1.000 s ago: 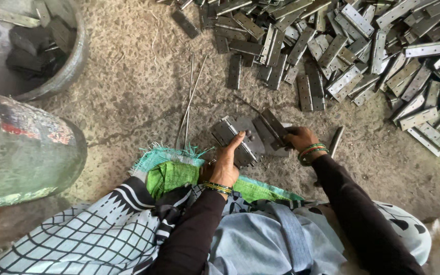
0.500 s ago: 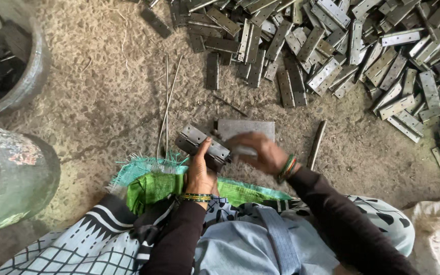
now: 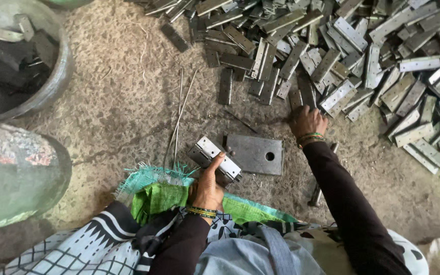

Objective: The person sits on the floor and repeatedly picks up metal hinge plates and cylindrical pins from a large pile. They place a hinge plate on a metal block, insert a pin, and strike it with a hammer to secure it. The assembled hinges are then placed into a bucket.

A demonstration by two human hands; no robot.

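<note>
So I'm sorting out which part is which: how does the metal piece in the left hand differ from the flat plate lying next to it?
The hinge in the left hand is pale, shiny and narrow, with small screw holes; the flat plate is dark, dull and wider, with one large round hole. The hinge is gripped and tilted; the plate lies flat on the ground, untouched by either hand. Both are rectangular metal pieces.
</note>
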